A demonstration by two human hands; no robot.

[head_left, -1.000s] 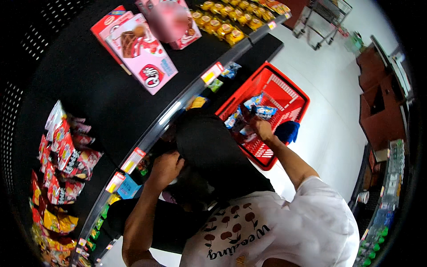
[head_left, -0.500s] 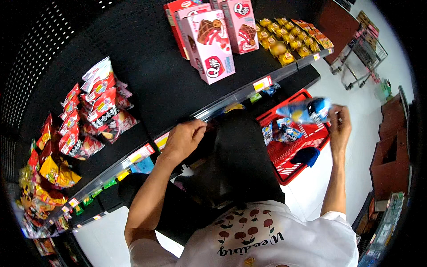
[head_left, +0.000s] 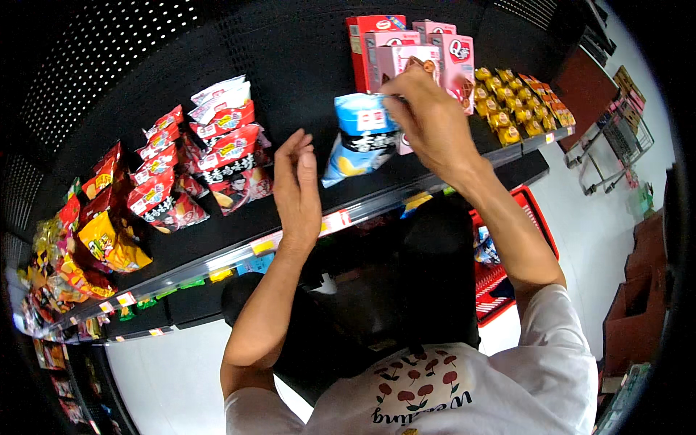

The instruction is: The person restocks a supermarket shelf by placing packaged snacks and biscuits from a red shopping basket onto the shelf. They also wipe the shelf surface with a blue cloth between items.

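A blue bag of chips (head_left: 357, 148) hangs upright over the black shelf (head_left: 290, 101), gripped at its upper right corner by my right hand (head_left: 431, 123). Behind that hand stand pink snack boxes (head_left: 457, 61), partly covered by it. To the left of the bag, my left hand (head_left: 297, 192) is raised at the shelf's front edge, fingers stretched up and nothing in them. Red chip bags (head_left: 235, 159) stand in rows just left of my left hand.
Yellow round snacks (head_left: 507, 109) lie right of the boxes. Orange and yellow bags (head_left: 116, 243) fill the shelf's left end. Below right, a red basket (head_left: 540, 217) on the floor holds more blue bags (head_left: 487, 250). A shopping cart (head_left: 616, 141) stands farther right.
My right hand has brought the blue bag from above the basket to over the shelf. My left hand has left the shelf's edge strip and opened upward. The view has shifted left.
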